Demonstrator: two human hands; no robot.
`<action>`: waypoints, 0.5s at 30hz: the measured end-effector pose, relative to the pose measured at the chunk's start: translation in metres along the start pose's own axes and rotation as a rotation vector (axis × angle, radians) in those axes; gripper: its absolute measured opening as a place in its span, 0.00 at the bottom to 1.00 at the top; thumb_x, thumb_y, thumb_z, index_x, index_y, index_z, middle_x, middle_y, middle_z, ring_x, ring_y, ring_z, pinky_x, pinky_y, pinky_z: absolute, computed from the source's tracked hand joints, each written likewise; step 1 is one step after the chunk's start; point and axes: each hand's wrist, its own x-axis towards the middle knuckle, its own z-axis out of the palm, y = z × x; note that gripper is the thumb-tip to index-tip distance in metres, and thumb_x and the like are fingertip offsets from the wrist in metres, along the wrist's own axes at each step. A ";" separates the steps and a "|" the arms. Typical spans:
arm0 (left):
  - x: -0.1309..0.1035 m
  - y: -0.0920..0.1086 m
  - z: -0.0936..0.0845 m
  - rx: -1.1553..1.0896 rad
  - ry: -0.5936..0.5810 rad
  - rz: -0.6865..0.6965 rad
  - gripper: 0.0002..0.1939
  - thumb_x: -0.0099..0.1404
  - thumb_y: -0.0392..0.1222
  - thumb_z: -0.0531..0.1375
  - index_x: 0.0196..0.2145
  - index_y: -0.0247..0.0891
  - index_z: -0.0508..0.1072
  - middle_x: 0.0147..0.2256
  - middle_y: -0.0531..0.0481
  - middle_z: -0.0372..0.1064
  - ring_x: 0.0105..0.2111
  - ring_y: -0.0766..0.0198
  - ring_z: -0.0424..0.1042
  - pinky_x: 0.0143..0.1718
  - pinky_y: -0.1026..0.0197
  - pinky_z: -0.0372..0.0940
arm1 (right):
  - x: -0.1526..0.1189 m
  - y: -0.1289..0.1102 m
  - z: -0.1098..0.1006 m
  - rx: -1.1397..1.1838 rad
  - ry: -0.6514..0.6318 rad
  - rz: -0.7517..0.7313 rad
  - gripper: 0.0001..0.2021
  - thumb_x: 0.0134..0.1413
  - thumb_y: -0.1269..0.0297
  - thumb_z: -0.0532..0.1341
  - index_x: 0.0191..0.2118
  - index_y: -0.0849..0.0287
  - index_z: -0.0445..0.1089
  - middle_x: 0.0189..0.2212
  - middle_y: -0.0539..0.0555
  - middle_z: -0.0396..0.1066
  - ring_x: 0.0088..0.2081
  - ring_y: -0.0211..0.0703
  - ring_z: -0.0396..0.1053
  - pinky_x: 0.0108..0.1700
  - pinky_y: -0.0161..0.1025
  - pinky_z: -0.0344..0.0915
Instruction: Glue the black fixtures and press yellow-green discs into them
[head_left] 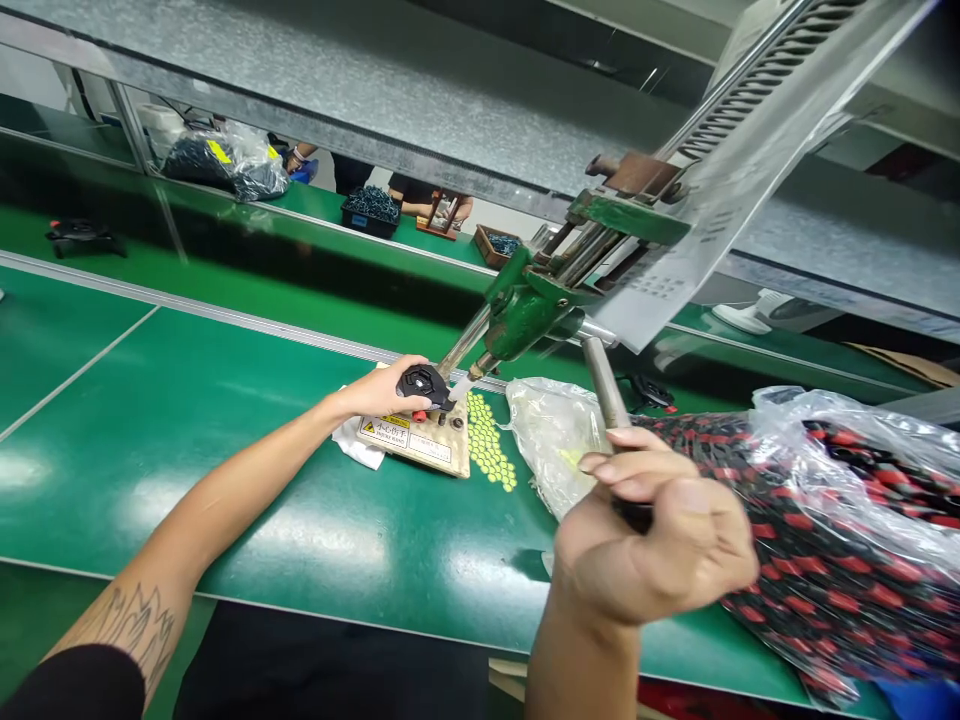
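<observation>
My left hand (381, 390) grips a black plastic part (423, 384) with a red bit on it, over the pale base (420, 452) of a green hand press (529, 310). The part is under the tip of the press ram (480, 368). My right hand (664, 535) is wrapped round the metal press lever (606, 385), nearer to the camera. Small yellow-green discs (489, 445) lie spread beside the base on the green table (300, 500). Warning labels are stuck on the base's front.
A clear plastic bag (551, 425) lies right of the discs. Farther right, a large bag (832, 550) bulges with black and red parts. Behind runs a green belt with a black part (86, 238) on it. A metal shelf (300, 90) hangs above; a co-worker's hands (456, 210) show beyond.
</observation>
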 end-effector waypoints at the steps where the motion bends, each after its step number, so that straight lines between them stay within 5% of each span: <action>1: 0.000 -0.001 0.000 -0.008 0.006 0.011 0.42 0.61 0.55 0.69 0.68 0.41 0.61 0.59 0.40 0.74 0.57 0.46 0.75 0.59 0.48 0.68 | 0.006 -0.001 0.001 0.012 0.005 -0.006 0.14 0.61 0.70 0.60 0.23 0.56 0.66 0.19 0.46 0.64 0.21 0.39 0.62 0.44 0.50 0.70; 7: 0.001 -0.002 0.002 -0.051 0.010 0.026 0.41 0.60 0.54 0.69 0.66 0.40 0.63 0.58 0.40 0.75 0.57 0.46 0.75 0.59 0.47 0.68 | 0.007 0.002 0.002 0.031 0.037 -0.044 0.04 0.60 0.65 0.64 0.35 0.57 0.76 0.25 0.50 0.72 0.28 0.47 0.72 0.40 0.51 0.71; 11: 0.002 -0.004 0.001 -0.067 0.005 0.057 0.40 0.61 0.53 0.69 0.66 0.38 0.63 0.59 0.39 0.74 0.58 0.47 0.74 0.60 0.48 0.67 | 0.009 0.002 0.004 0.073 0.065 -0.042 0.12 0.54 0.63 0.69 0.45 0.58 0.79 0.34 0.55 0.77 0.42 0.54 0.78 0.27 0.41 0.69; 15: 0.003 -0.007 0.001 -0.063 0.000 0.046 0.40 0.60 0.52 0.69 0.66 0.41 0.63 0.58 0.40 0.75 0.57 0.47 0.75 0.59 0.47 0.68 | 0.027 -0.004 0.012 0.060 0.102 -0.040 0.15 0.47 0.68 0.67 0.44 0.59 0.79 0.34 0.55 0.77 0.37 0.50 0.77 0.25 0.39 0.68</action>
